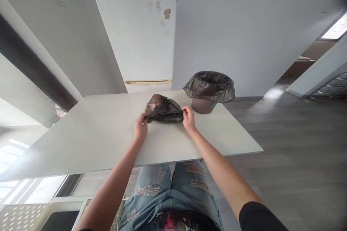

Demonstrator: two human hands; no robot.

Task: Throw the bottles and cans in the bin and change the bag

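Observation:
A filled black plastic bag (165, 110) lies on the white table (103, 133), something reddish-brown showing through its thin film on the left. Its upper edge is drawn out sideways between my two hands. My left hand (141, 125) pinches the left end of that edge. At the right end, my right hand (188, 117) has its fingers closed on the plastic. What exactly is inside the bag I cannot make out. Just beyond my right hand stands a brown trash bin (202, 105) with a dark bin liner (217, 92) folded over its rim.
A white refrigerator (138, 39) stands behind the table against a grey wall (230, 32). White perforated baskets (24, 213) sit low at the front left. Grey wood-look floor (271, 180) runs along the right, with a metal rack (333, 86) farther off.

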